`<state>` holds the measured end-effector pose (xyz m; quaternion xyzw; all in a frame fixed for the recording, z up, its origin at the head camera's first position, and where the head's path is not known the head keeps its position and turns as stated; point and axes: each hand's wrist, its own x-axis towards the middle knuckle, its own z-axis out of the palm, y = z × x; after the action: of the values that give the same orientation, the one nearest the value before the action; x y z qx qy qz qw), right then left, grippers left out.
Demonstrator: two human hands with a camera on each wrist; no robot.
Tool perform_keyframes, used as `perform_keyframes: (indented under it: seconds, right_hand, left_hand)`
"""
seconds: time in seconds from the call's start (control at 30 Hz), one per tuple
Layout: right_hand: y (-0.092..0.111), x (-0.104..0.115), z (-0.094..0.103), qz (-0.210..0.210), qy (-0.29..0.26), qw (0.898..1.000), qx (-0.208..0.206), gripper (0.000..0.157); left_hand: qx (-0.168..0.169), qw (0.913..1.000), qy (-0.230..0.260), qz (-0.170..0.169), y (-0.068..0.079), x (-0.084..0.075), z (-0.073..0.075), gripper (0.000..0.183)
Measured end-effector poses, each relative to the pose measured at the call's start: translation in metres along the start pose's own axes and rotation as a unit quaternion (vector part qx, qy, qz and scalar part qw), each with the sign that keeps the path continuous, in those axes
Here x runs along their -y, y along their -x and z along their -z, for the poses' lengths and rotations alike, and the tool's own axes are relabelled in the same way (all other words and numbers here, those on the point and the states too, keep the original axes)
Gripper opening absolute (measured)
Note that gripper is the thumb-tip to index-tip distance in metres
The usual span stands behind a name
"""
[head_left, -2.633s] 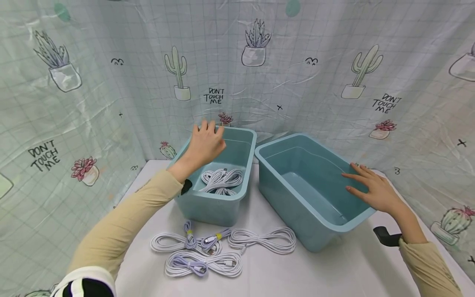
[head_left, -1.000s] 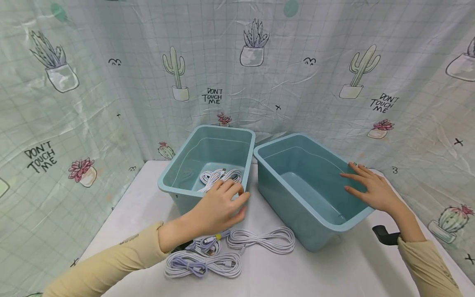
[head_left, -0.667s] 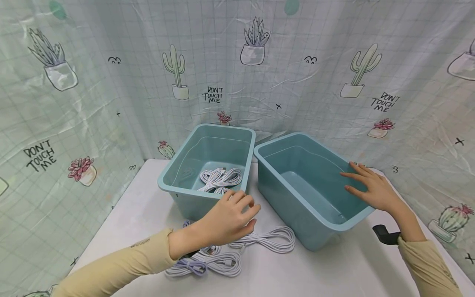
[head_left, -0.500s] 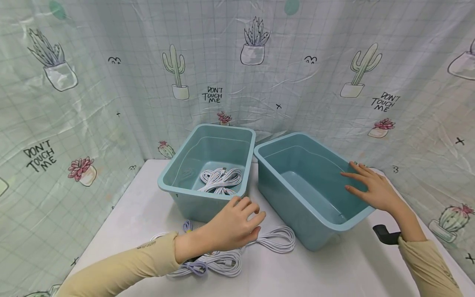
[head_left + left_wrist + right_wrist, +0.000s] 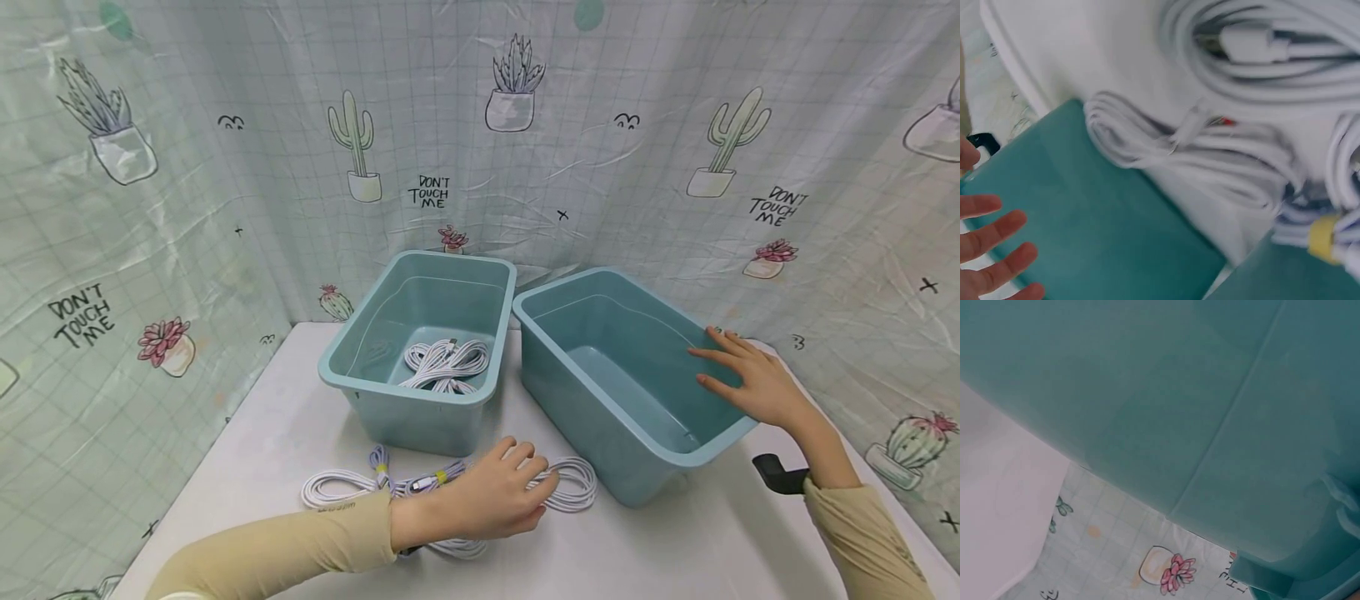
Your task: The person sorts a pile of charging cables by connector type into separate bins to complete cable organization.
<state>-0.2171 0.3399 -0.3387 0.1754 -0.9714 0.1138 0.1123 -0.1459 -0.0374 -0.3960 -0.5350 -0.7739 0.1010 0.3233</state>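
My left hand [image 5: 491,493] hovers over the coiled cables on the table, fingers spread and a little bent. The nearest is a white coiled cable [image 5: 576,485], partly covered by the hand in the head view. In the left wrist view this white cable [image 5: 1191,153] lies tied in the middle, apart from the fingers [image 5: 997,234]. More bundles lie under the forearm, among them a lilac cable [image 5: 380,463] with a yellow tie. My right hand [image 5: 761,383] rests at the right rim of the right blue-green bin [image 5: 592,429], fingers fairly straight and spread over its inside.
The left blue-green bin [image 5: 420,423] holds white coiled cables [image 5: 447,365]. Both bins stand side by side on the white table [image 5: 600,558]. A curtain [image 5: 600,167] printed with cacti hangs behind and at the sides.
My left hand has left the left bin and moved down and right, over the cables in front. My right hand has stayed at the right bin.
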Motion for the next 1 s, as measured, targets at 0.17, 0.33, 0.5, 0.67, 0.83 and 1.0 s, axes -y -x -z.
perform_keyframes:
  seconds: [0.17,0.33,0.5,0.67,0.83,1.0]
  right_hand:
    - [0.000,0.000,0.000,-0.004,-0.005,1.000,0.000,0.050]
    - [0.000,-0.001,-0.001,-0.006,-0.002,1.000,0.001,0.051]
    - [-0.001,-0.001,0.000,-0.010,-0.001,1.000,0.005,0.051]
    - [-0.001,0.000,0.001,-0.011,-0.005,1.000,0.009,0.051]
    - [-0.001,0.001,0.001,-0.013,-0.009,1.000,0.011,0.052]
    - [-0.001,0.001,0.000,-0.014,-0.010,1.000,0.012,0.052]
  left_hand:
    - [0.025,0.9996,-0.004,-0.013,0.004,-0.005,-0.012,0.039]
    - [0.040,0.9988,-0.019,-0.023,0.007,-0.008,-0.022,0.042]
    - [0.062,0.9975,-0.024,-0.024,0.010,-0.008,-0.030,0.044]
    - [0.074,0.9962,-0.040,-0.021,0.012,-0.006,-0.039,0.046]
    - [0.089,0.9944,-0.050,-0.025,0.011,-0.003,-0.044,0.046]
    - [0.086,0.9934,-0.065,-0.037,0.006,0.001,-0.044,0.044]
